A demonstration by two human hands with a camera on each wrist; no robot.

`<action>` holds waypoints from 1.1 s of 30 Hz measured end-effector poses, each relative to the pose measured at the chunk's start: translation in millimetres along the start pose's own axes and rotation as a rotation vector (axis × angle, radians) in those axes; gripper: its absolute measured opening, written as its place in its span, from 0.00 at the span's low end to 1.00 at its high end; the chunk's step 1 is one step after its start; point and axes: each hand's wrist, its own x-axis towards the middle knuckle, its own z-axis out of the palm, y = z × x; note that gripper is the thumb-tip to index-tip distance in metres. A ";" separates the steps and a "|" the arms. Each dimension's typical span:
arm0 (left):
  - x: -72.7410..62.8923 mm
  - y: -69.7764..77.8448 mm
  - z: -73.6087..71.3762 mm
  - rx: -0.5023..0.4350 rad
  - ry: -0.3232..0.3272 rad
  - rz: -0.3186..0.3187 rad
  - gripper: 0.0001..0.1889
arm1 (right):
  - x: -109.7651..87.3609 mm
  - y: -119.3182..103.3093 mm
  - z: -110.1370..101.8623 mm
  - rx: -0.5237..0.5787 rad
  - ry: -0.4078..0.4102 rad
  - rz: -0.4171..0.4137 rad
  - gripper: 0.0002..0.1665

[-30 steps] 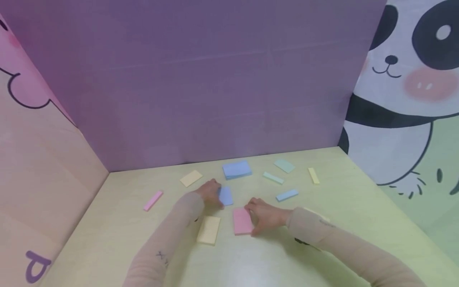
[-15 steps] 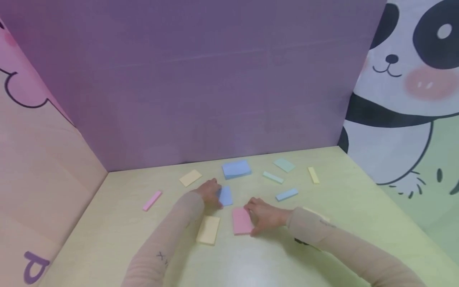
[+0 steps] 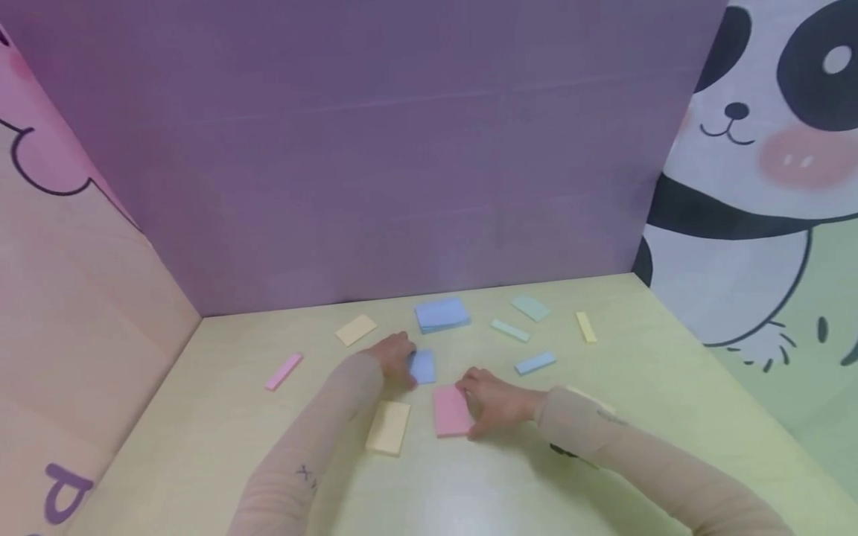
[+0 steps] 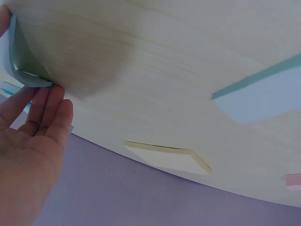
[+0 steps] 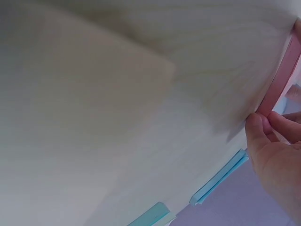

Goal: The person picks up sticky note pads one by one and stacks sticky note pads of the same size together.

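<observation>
My left hand [image 3: 395, 360] pinches a blue sticky note pad [image 3: 423, 367] by its edges near the middle of the table. In the left wrist view this pad [image 4: 28, 77] is bent, one end curving upward between thumb and fingers. To the right and nearer, my right hand [image 3: 497, 402] grips a pink sticky note pad [image 3: 452, 412] between thumb and fingertips. The right wrist view shows the pink pad's edge [image 5: 281, 77] with fingers at its ends. A yellow pad [image 3: 389, 428] lies left of the pink one.
Behind the hands lie a larger blue pad [image 3: 442, 316], a yellow pad [image 3: 356, 330] and a green pad [image 3: 531, 308]. Narrow pads sit around: pink [image 3: 284, 371], green [image 3: 511, 330], blue [image 3: 535, 362], yellow [image 3: 586, 327]. The right sleeve partly covers another yellow pad [image 3: 591, 400]. A purple wall [image 3: 402, 186] borders the table.
</observation>
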 end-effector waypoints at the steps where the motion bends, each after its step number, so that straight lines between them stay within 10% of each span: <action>1: -0.3 0.0 0.2 -0.013 0.006 0.003 0.36 | -0.1 0.0 -0.2 0.004 0.002 0.002 0.43; 33: -8.7 -13.1 5.0 -0.128 0.139 0.105 0.33 | 2.3 -0.9 -3.0 -0.034 0.019 -0.013 0.46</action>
